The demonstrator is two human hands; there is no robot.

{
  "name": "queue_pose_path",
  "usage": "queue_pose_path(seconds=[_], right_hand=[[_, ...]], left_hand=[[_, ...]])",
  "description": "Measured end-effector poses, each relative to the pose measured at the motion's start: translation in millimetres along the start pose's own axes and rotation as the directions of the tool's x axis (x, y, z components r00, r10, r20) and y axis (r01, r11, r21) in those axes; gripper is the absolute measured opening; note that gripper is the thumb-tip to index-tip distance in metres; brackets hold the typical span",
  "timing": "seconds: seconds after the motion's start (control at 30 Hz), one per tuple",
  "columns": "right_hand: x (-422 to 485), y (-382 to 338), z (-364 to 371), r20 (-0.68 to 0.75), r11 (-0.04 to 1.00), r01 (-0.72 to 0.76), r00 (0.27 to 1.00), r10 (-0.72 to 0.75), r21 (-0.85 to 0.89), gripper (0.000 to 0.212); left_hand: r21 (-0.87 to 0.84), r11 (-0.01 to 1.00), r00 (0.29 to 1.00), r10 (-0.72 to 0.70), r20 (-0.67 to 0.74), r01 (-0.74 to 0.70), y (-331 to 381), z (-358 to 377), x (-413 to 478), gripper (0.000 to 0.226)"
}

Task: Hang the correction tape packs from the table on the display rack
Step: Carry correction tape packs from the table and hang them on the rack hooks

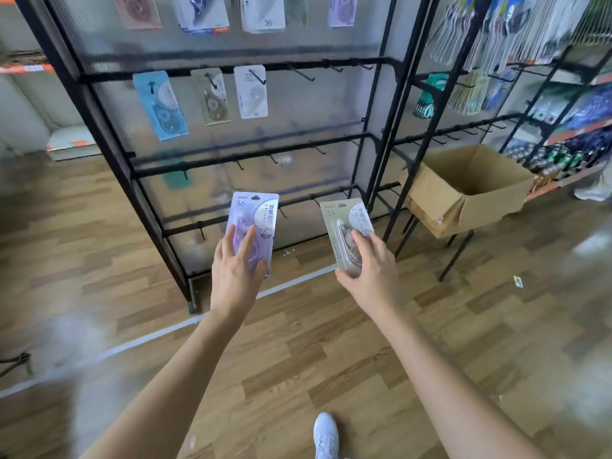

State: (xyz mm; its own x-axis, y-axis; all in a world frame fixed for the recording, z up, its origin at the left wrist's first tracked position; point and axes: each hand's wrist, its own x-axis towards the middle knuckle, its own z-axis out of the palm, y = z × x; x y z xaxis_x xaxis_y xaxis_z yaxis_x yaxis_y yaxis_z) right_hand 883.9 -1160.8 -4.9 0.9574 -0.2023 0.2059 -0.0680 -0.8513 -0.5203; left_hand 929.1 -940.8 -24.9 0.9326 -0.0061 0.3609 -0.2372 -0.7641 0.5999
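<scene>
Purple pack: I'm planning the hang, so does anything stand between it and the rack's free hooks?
Nothing visible does. The left hand holds the purple pack in open air before the rack, and the bare hooks on the rail above it have nothing in front.

This is a stationery shop: straight above the fingers (246,240) stands a black metal display rack (212,162) with rows of peg hooks. Carded correction tape packs (250,92) hang there in retail blister packaging, the same kind as the purple carded pack (256,210) and the beige carded pack (344,217) held in the fingers. Up and to the right of the fingers a second black wire rack (409,94) is crowded with hanging packets of pens (480,38), with orange-edged shelves of stock (569,157) beyond, and an open brown cardboard carton (480,207) sits just right of the fingers.
</scene>
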Motion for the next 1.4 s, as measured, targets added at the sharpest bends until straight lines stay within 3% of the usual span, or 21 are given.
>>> queue_pose_path(seconds=[0.2,0.53,0.87,1.07,1.4], right_hand=[[107,8,12,0.004,0.994,0.095,0.995,-0.095,0.058,0.071],[206,-15,69,-0.018,0.968,0.211,0.977,-0.211,0.138,0.078],[309,-108,145,-0.127,0.897,0.407,0.912,-0.389,0.175,0.073],[349,-162,175,-0.25,0.883,0.445,0.881,-0.402,0.147,0.069],[379,-182,211,-0.272,0.859,0.5,0.847,-0.457,0.114,0.082]], left_hand=[[0.009,0.995,0.993,-0.101,-0.057,0.102,4,28,71,0.061],[0.008,0.98,0.975,-0.198,-0.104,0.199,-37,39,154,0.067],[0.038,0.981,0.974,-0.184,-0.129,0.191,-126,11,263,0.067],[0.063,0.98,0.978,-0.179,-0.111,0.186,-165,-2,307,0.065],[0.074,0.99,0.988,-0.112,-0.106,0.12,-189,-2,343,0.064]])
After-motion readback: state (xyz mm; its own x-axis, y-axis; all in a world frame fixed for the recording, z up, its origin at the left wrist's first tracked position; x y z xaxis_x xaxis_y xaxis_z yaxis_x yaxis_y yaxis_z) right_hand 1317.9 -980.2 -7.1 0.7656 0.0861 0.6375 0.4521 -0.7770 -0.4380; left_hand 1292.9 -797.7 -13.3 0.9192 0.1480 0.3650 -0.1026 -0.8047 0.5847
